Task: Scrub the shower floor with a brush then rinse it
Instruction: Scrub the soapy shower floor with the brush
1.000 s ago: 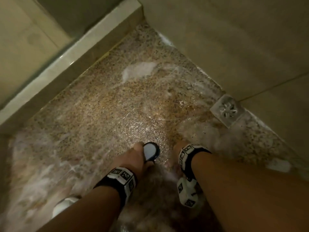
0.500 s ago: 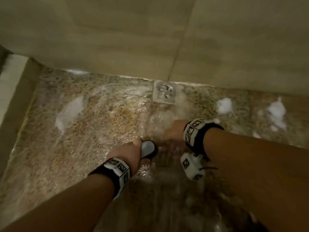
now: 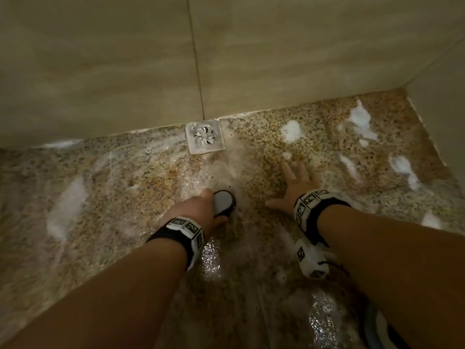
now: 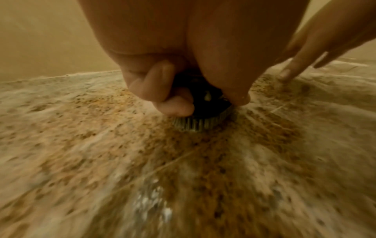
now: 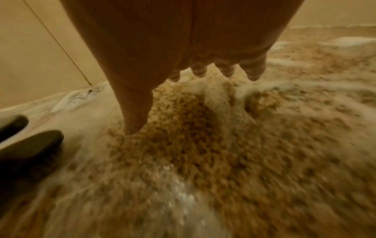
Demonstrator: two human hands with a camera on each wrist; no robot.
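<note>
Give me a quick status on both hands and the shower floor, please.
Left hand grips shower head, spraying down. Right hand open, fingers spread on wet shower floor. Foam patches remain right of drain.

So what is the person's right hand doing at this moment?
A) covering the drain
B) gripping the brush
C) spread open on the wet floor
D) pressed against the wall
C: the right hand lies with fingers spread on the shower floor, right of the brush, which the left hand grips.
</note>
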